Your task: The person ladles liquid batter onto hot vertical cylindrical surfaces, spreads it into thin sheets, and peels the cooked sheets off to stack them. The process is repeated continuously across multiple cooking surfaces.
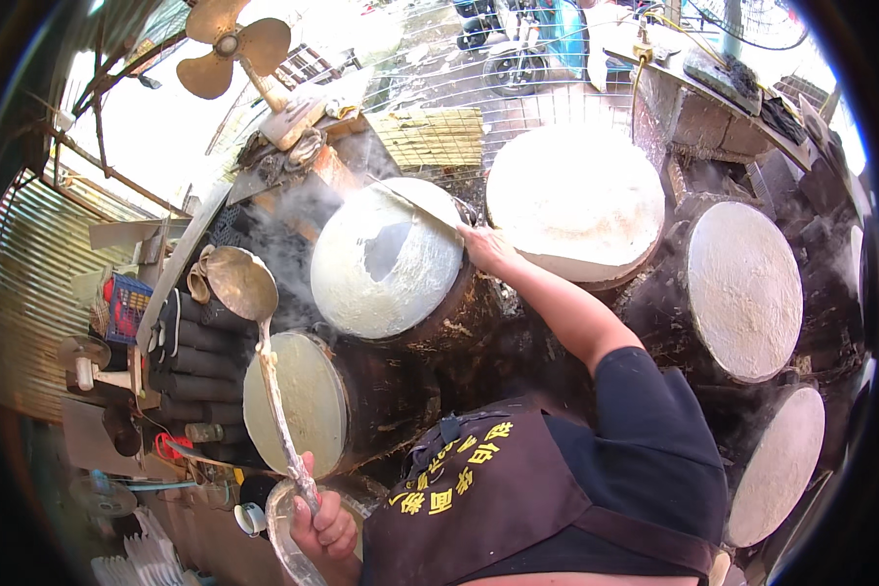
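Ladle (252,296) close in at lower left, raised bowl-up, with a round, dull, stained metal bowl and a rough, pale-crusted handle; gripped low on that handle by the curled fingers of the left hand (325,532). Behind that hand, a round basin (283,549), partly hidden, and beside it a small white cup (250,519). Near on the right, a dark apron (498,508) over a dark short sleeve (645,420). Across the lower-left round pan (308,410), smooth and pale greenish, the ladle's handle in the way.

Farther out, a thin stick (405,202), straight, material impossible to tell, lying slantwise over the top of the middle round pan (352,293); its near end pinched in the closed fingers of the right hand (488,250). White coating on that pan, wet and wrinkled, broken by a smooth grey patch. Toward the right, more pale rounds (747,293), lumpy and dry-looking, over sooty surrounds. On the left, stacked dark cylinders (200,371), partly behind the ladle, and hazy steam. Beyond, a rusty-bladed fan (227,46), wire mesh (547,109) and a parked motorcycle (513,68).
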### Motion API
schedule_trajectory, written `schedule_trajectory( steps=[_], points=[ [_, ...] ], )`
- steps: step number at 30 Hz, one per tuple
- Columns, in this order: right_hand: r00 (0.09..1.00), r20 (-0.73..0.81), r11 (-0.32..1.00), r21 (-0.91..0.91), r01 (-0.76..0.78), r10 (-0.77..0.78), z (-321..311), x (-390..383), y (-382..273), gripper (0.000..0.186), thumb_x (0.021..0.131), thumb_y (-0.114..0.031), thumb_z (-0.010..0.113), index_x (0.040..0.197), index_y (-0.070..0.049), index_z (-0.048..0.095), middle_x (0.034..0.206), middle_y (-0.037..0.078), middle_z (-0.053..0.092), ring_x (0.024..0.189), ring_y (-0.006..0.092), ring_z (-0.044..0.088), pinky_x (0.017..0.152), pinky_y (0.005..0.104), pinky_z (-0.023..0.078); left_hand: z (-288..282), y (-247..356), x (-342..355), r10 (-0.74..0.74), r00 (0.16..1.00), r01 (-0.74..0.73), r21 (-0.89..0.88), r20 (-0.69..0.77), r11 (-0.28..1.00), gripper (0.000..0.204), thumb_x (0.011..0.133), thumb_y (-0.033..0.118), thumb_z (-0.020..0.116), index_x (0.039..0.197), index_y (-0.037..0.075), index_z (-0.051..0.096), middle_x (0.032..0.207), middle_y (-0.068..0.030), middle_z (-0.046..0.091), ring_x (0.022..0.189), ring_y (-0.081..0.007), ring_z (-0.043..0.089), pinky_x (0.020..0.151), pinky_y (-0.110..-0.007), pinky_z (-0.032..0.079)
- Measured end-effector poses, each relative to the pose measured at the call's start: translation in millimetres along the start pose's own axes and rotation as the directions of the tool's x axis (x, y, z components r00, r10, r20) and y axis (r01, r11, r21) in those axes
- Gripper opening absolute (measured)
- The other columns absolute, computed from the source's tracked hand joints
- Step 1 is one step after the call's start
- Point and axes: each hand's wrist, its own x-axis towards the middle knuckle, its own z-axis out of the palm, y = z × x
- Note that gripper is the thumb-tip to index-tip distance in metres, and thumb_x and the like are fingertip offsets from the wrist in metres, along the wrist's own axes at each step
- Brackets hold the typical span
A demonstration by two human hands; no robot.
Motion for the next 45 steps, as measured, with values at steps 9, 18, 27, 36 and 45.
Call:
schedule_trajectory(
  steps=[9, 18, 27, 36, 45],
  points=[
    [0.991, -0.115, 0.928, 0.356, 0.11, -0.073, 10.4, -78.4, -29.8, 0.049, 0.09, -0.013, 0.047, 0.138, -0.01, 0.038, 0.076, 0.025, 0.059, 0.072, 0.0432, 0.059, 0.064, 0.0502, 0.045, -16.3, 4.5, -1.7, -0.119, 0.993, 0.119, 0.082, -0.001, 0.99, 0.041, 0.098, 0.02, 0.049, 0.136, 0.009, 0.038, 0.07, -0.0025, 0.039, 0.042, -0.0068, 0.032, 0.03, -0.019, 0.032],
    [0.967, 0.052, 0.965, 0.074, -0.252, 0.248, 7.9, -41.0, -23.0, 0.059, 0.083, -0.004, 0.046, 0.14, -0.019, 0.035, 0.084, 0.024, 0.061, 0.081, 0.0413, 0.063, 0.07, 0.0498, 0.049, -13.2, 2.8, 14.1, -0.106, 0.982, 0.115, 0.051, -0.154, 0.992, 0.063, 0.1, 0.032, 0.044, 0.151, 0.024, 0.007, 0.066, 0.0005, 0.035, 0.043, -0.0055, 0.03, 0.032, -0.018, 0.03],
    [0.959, 0.112, 0.954, 0.127, -0.273, 0.259, -15.6, -40.4, -37.9, 0.053, 0.083, -0.004, 0.044, 0.134, -0.018, 0.045, 0.087, 0.023, 0.064, 0.084, 0.0382, 0.064, 0.076, 0.0466, 0.051, -17.4, -3.0, 8.8, -0.1, 0.989, 0.109, 0.083, -0.109, 0.991, 0.063, 0.099, 0.033, 0.045, 0.15, 0.023, 0.009, 0.065, 0.0011, 0.034, 0.044, -0.0056, 0.031, 0.034, -0.019, 0.034],
    [0.978, 0.054, 0.97, 0.124, -0.209, 0.203, -6.6, -38.4, -25.7, 0.051, 0.082, -0.004, 0.046, 0.131, -0.021, 0.05, 0.084, 0.02, 0.064, 0.082, 0.0363, 0.064, 0.068, 0.0471, 0.052, -13.1, -12.5, 7.8, -0.105, 0.987, 0.117, 0.09, -0.12, 0.989, 0.063, 0.099, 0.033, 0.046, 0.15, 0.022, 0.011, 0.064, 0.0012, 0.034, 0.043, -0.005, 0.031, 0.034, -0.018, 0.033],
    [0.985, 0.166, 0.995, 0.096, 0.021, -0.037, 2.9, -61.0, -36.1, 0.049, 0.084, -0.008, 0.048, 0.132, -0.019, 0.048, 0.095, 0.026, 0.061, 0.084, 0.0406, 0.063, 0.074, 0.0476, 0.051, -7.5, -19.4, 8.1, -0.102, 0.987, 0.118, 0.127, -0.127, 0.985, 0.062, 0.099, 0.034, 0.045, 0.15, 0.02, 0.013, 0.064, 0.0016, 0.035, 0.042, -0.0043, 0.03, 0.034, -0.017, 0.033]
  ],
)
